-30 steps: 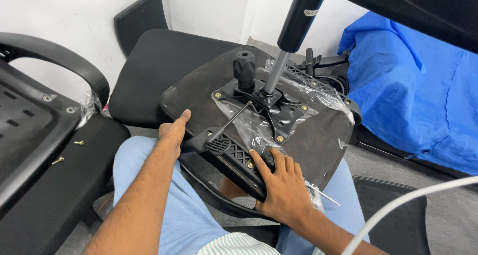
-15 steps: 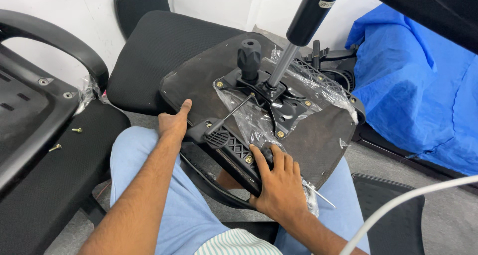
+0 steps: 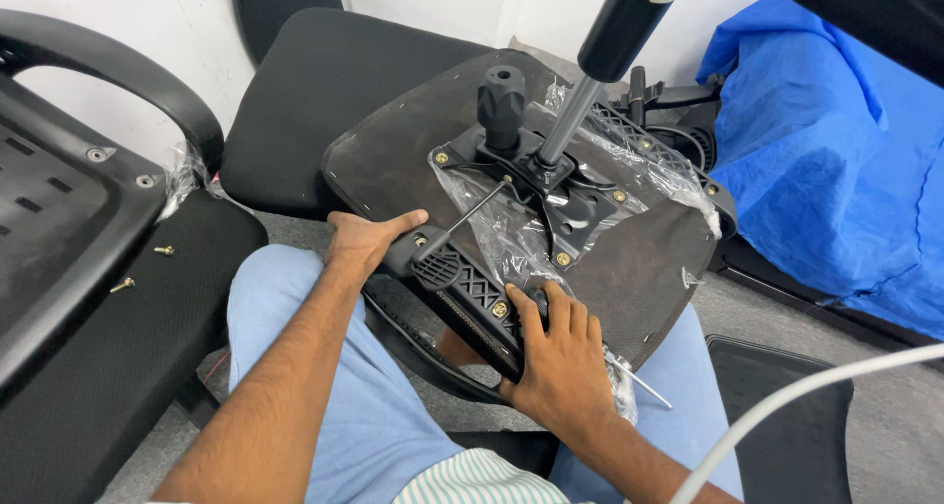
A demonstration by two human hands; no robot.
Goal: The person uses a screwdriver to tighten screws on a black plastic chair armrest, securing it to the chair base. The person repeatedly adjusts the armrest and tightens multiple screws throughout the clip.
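An upturned office chair seat (image 3: 649, 258) rests across my lap, its brown underside facing up. A black metal mechanism plate (image 3: 565, 194) with a knob and a gas cylinder (image 3: 605, 61) is bolted to it, partly under clear plastic wrap (image 3: 511, 234). A black plastic armrest bracket (image 3: 462, 288) lies along the near edge. My left hand (image 3: 369, 243) grips the seat's near-left edge beside the bracket. My right hand (image 3: 560, 356) presses on the bracket's right end, fingers over a brass bolt. A long hex key (image 3: 472, 209) stands in a bolt by my left thumb.
A black seat cushion (image 3: 324, 91) lies behind the upturned seat. At the left are a black chair part with an armrest loop (image 3: 118, 71) and loose screws (image 3: 162, 251) on a black surface. A blue plastic-wrapped bundle (image 3: 836, 150) fills the right. A white cable (image 3: 816, 386) crosses the lower right.
The view has shifted slightly closer. My left hand has closed more firmly on the seat edge, and my right hand has slid a little up the bracket.
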